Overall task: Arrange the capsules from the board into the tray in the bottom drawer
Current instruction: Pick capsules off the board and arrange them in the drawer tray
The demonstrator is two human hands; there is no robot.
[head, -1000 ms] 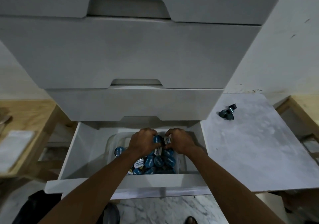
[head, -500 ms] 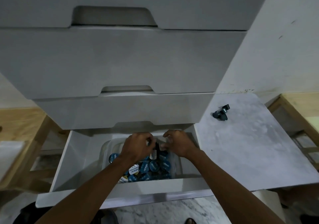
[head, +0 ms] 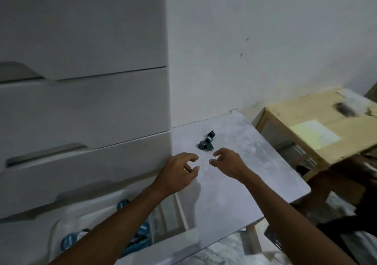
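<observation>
A cluster of dark capsules (head: pixel 206 142) is seen near the far edge of the board (head: pixel 255 162), just beyond both hands. The left hand (head: pixel 177 172) and right hand (head: pixel 228 164) are held loosely curled, grasping nothing. The capsules are judged light, rigid and easily rolled, and best pinched by the sides.

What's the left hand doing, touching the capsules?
Apart. The head view shows bare board between the left hand and the capsules.
</observation>
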